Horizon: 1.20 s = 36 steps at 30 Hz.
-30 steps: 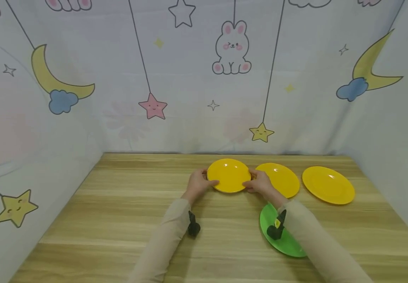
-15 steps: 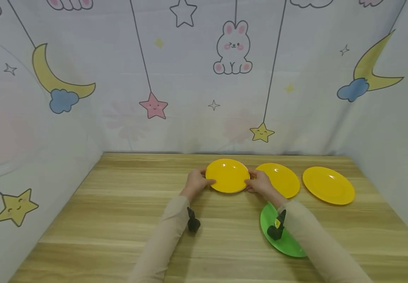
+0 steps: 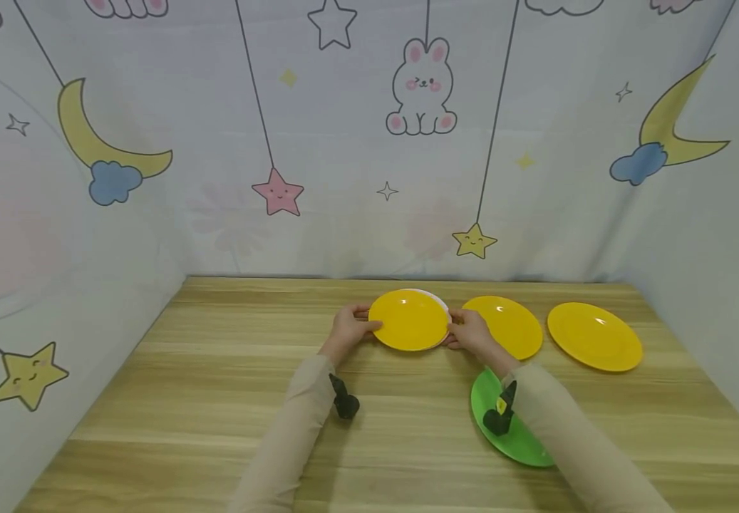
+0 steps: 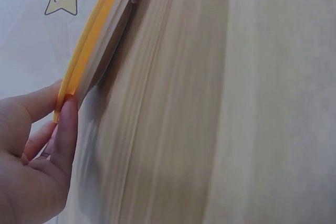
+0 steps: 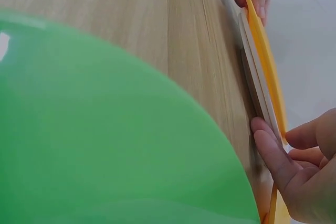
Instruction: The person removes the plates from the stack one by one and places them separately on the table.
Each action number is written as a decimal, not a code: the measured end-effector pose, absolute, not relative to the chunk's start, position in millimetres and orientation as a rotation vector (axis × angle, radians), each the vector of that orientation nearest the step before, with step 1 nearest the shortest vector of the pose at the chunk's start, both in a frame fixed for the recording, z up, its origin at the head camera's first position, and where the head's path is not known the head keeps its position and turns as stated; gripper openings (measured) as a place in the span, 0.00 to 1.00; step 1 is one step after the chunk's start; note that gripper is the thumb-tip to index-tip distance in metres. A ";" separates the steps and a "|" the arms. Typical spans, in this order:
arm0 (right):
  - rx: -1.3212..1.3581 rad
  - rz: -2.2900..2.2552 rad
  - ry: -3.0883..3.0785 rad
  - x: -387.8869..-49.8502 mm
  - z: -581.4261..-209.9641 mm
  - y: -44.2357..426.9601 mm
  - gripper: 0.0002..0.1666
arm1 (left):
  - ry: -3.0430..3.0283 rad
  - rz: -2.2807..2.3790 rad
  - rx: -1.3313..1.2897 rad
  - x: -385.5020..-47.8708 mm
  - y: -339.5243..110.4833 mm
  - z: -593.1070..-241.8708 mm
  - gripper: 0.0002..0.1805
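Left hand [image 3: 345, 331] and right hand [image 3: 472, 333] are holding a yellow plate [image 3: 407, 320] atop a white plate [image 5: 257, 69].
The left is pinching yellow, the right gripping white; rightward, a second yellow plate [image 3: 507, 329] and third yellow plate [image 3: 595, 336] are lying on the table [image 3: 215, 392].

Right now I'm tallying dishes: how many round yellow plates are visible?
3: the held plate, then the middle plate and the rightmost plate on the wood-grain table. More may hide beneath the held one.
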State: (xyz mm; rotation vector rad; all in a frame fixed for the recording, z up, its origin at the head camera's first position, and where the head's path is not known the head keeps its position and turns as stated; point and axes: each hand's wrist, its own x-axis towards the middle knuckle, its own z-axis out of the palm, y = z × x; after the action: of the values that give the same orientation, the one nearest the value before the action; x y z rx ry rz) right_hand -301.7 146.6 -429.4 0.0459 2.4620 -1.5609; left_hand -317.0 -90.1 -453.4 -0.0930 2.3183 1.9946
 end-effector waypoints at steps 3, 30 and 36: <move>0.038 -1.565 2.462 -301.0 -429.7 146.8 0.28 | 2.311 2.008 -0.098 -316.7 -91.6 -453.9 0.22; 0.002 -1.523 2.531 -298.4 -429.5 144.3 0.33 | 2.325 2.166 -0.250 -297.0 -100.3 -448.4 0.26; 0.006 -1.515 2.529 -298.0 -429.6 143.3 0.33 | 2.291 2.218 -0.326 -295.6 -105.6 -445.3 0.26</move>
State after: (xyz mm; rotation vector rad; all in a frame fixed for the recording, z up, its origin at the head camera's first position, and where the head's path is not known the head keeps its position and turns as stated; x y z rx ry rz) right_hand -298.0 143.3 -429.6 0.0063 2.5290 -1.5154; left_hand -295.6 -105.6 -445.3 -0.3258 2.2915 2.2178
